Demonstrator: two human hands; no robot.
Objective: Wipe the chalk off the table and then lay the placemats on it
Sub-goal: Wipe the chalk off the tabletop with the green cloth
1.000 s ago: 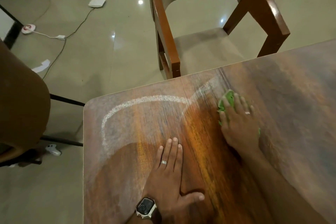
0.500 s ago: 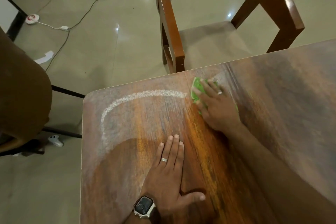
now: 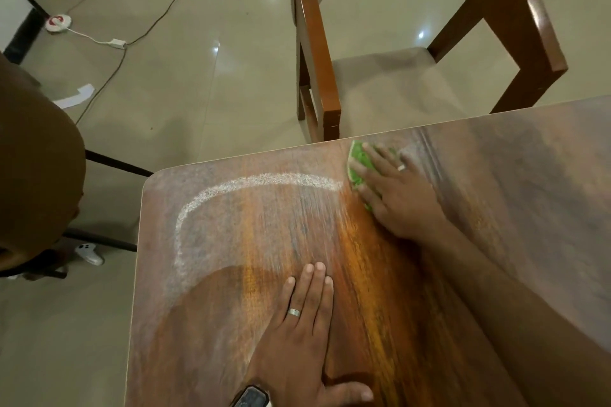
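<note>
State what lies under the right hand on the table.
A green cloth shows under the right hand's fingers. The rest of the cloth is covered.

table [image 3: 413, 324] brown with orange wood stripes | chalk line [image 3: 264, 181] white and speckled | cloth [image 3: 358, 163] bright green | ring [image 3: 294, 312] silver | chair [image 3: 317, 53] red-brown wood, beige seat | floor [image 3: 215, 92] shiny beige | cable [image 3: 105, 79] dark

Dim, warm indoor lighting is seen. Overhead lamps are mirrored as small bright spots on the glossy floor [image 3: 231, 82]. A soft sheen is spread across the table [image 3: 529, 175]. Wide-angle bending is noticeable at the edges; slight blur is present.
</note>
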